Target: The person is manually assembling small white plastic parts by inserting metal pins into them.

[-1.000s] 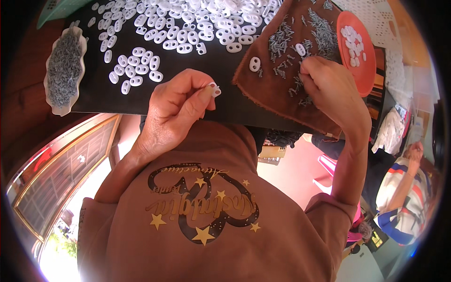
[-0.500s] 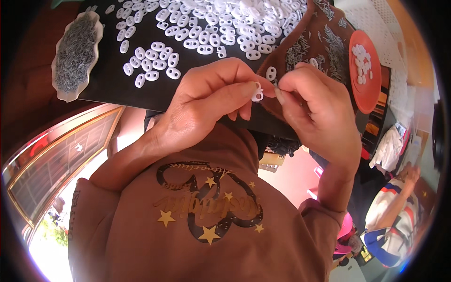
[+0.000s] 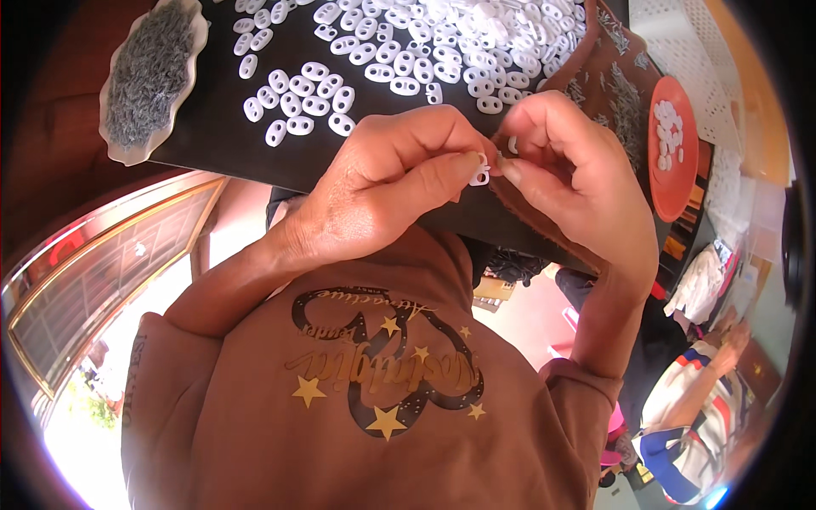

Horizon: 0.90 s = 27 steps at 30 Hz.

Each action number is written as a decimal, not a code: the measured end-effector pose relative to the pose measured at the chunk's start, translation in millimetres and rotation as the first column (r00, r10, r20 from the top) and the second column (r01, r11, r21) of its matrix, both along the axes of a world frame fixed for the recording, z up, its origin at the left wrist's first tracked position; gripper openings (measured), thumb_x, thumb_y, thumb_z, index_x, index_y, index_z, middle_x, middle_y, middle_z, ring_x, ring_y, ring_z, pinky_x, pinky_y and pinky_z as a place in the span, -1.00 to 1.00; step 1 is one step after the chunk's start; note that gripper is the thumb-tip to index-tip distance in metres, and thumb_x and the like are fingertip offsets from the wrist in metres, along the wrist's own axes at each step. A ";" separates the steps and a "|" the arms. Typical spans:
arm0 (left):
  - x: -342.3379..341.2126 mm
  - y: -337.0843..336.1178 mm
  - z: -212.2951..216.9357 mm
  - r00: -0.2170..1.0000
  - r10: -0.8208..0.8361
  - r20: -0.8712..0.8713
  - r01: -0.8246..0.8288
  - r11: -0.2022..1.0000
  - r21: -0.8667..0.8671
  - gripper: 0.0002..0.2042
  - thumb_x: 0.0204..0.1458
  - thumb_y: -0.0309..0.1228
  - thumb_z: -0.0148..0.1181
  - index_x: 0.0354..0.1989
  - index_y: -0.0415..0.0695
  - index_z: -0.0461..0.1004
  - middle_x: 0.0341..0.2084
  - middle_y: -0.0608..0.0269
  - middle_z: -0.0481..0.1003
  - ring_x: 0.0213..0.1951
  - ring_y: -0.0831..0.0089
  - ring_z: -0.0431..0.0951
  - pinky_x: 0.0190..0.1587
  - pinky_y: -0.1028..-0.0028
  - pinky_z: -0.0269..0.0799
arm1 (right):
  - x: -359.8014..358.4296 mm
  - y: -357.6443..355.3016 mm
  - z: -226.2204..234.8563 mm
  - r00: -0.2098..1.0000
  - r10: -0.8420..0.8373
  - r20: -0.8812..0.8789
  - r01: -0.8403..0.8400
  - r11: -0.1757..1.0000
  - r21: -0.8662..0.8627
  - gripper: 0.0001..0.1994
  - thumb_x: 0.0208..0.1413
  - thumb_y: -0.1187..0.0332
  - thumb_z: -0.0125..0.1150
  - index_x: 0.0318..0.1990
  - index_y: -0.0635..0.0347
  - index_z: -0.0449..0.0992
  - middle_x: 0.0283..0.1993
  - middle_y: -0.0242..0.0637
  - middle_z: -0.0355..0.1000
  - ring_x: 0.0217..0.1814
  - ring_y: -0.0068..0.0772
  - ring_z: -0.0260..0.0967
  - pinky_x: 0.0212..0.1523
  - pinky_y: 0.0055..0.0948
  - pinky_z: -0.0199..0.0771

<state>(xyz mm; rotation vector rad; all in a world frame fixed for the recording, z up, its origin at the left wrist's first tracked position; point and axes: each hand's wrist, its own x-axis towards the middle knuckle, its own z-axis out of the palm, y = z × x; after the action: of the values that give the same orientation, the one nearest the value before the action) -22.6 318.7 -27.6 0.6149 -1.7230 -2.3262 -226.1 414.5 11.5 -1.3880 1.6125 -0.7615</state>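
2 hands meet over the near edge of the bench [image 3: 212, 140], and between them we see 1 small white oval piece [image 3: 480, 174]. Our left hand [image 3: 382, 191] is closed in a pinch, thumb and forefinger gripping that piece on its left side, while our right hand [image 3: 569, 183] is curled in close, its thumb and fingertips touching the same piece from the right; whether the right hand also holds something thin of its own we cannot tell. The piece sits just above the bench edge, held up off the dark surface. Beyond the hands, many more white oval pieces [image 3: 310, 85] lie scattered and heaped across the black top. At the far left a scalloped pale dish [image 3: 115, 136] holds a mound of fine grey metal bits [image 3: 149, 68]. To the right a brown cloth [image 3: 625, 93] carries loose small metal parts, and just beside it an orange round tray [image 3: 676, 183] holds a few white pieces. Another person [image 3: 697, 408] in striped clothing sits low at the right, well apart from us.
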 end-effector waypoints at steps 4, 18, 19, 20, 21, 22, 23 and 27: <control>2.6 -0.2 -6.5 0.998 0.037 -0.042 -0.036 0.999 0.031 -0.77 0.31 -0.41 -0.03 -0.04 -0.25 0.51 -0.17 0.30 0.54 -0.27 0.61 0.42 -0.17 0.56 0.34 | 7.3 -2.7 -12.6 0.968 0.078 -0.239 -0.157 0.930 -0.332 -0.88 0.06 0.65 0.20 -0.24 0.31 0.47 -0.39 -0.27 0.38 -0.45 -0.49 0.31 -0.40 -0.55 0.31; 12.8 1.4 -13.7 0.983 0.133 -0.128 -0.121 0.988 0.097 -0.84 0.34 -0.34 0.03 -0.13 -0.18 0.43 -0.39 0.33 0.47 -0.35 0.64 0.37 -0.26 0.61 0.30 | 30.7 0.4 -8.9 0.978 -0.144 0.152 0.177 0.957 -0.230 -0.95 0.21 0.56 0.24 -0.24 0.36 0.50 -0.37 -0.42 0.47 -0.36 -0.77 0.31 -0.37 -0.70 0.30; 13.6 1.3 -13.7 0.981 0.137 -0.135 -0.123 0.987 0.102 -0.84 0.34 -0.34 0.03 -0.13 -0.17 0.43 -0.40 0.34 0.46 -0.36 0.65 0.35 -0.27 0.62 0.29 | 32.5 -1.0 -8.3 0.971 -0.146 0.192 0.183 0.965 -0.189 -0.96 0.22 0.56 0.24 -0.24 0.36 0.50 -0.38 -0.44 0.46 -0.36 -0.78 0.30 -0.37 -0.72 0.29; 14.5 1.2 -13.8 0.980 0.140 -0.143 -0.125 0.986 0.106 -0.84 0.34 -0.34 0.04 -0.13 -0.17 0.43 -0.41 0.35 0.45 -0.37 0.66 0.33 -0.28 0.62 0.28 | 34.5 -2.0 -8.1 0.971 -0.143 0.192 0.179 0.966 -0.187 -0.96 0.22 0.56 0.24 -0.24 0.36 0.50 -0.38 -0.44 0.46 -0.36 -0.78 0.30 -0.37 -0.72 0.29; 15.4 1.1 -14.0 0.979 0.144 -0.142 -0.129 0.986 0.108 -0.84 0.34 -0.34 0.04 -0.13 -0.17 0.43 -0.41 0.35 0.45 -0.37 0.66 0.33 -0.28 0.62 0.28 | 36.6 -2.8 -7.9 0.967 -0.153 0.202 0.190 0.965 -0.180 -0.96 0.22 0.56 0.23 -0.25 0.36 0.50 -0.39 -0.45 0.46 -0.36 -0.78 0.29 -0.37 -0.72 0.28; 16.3 1.0 -14.2 0.978 0.148 -0.145 -0.132 0.985 0.114 -0.84 0.34 -0.33 0.05 -0.13 -0.17 0.43 -0.41 0.36 0.45 -0.38 0.66 0.32 -0.28 0.62 0.26 | 38.0 -3.4 -7.8 0.964 -0.164 0.212 0.201 0.964 -0.172 -0.96 0.23 0.56 0.23 -0.25 0.36 0.50 -0.39 -0.47 0.45 -0.36 -0.79 0.29 -0.36 -0.73 0.28; 17.0 1.0 -14.5 0.977 0.153 -0.149 -0.135 0.983 0.121 -0.84 0.34 -0.32 0.06 -0.14 -0.16 0.43 -0.42 0.37 0.44 -0.39 0.66 0.31 -0.29 0.63 0.25 | 39.0 -4.0 -8.0 0.964 -0.161 0.211 0.199 0.965 -0.170 -0.96 0.23 0.56 0.23 -0.25 0.36 0.50 -0.39 -0.47 0.45 -0.36 -0.79 0.29 -0.36 -0.73 0.28; 19.5 2.1 -16.4 0.977 0.162 -0.137 -0.146 0.982 0.123 -0.83 0.33 -0.31 0.06 -0.14 -0.16 0.44 -0.42 0.37 0.44 -0.39 0.66 0.30 -0.29 0.63 0.24 | 42.7 -6.2 -7.2 0.967 -0.166 0.195 0.200 0.964 -0.173 -0.95 0.23 0.55 0.22 -0.26 0.35 0.50 -0.39 -0.47 0.45 -0.36 -0.79 0.28 -0.37 -0.73 0.27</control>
<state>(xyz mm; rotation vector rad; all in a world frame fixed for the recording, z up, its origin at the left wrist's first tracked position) -3.1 320.8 -44.0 0.5590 -1.4364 -2.3083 -183.4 408.3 4.3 -1.2716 1.5725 -1.1453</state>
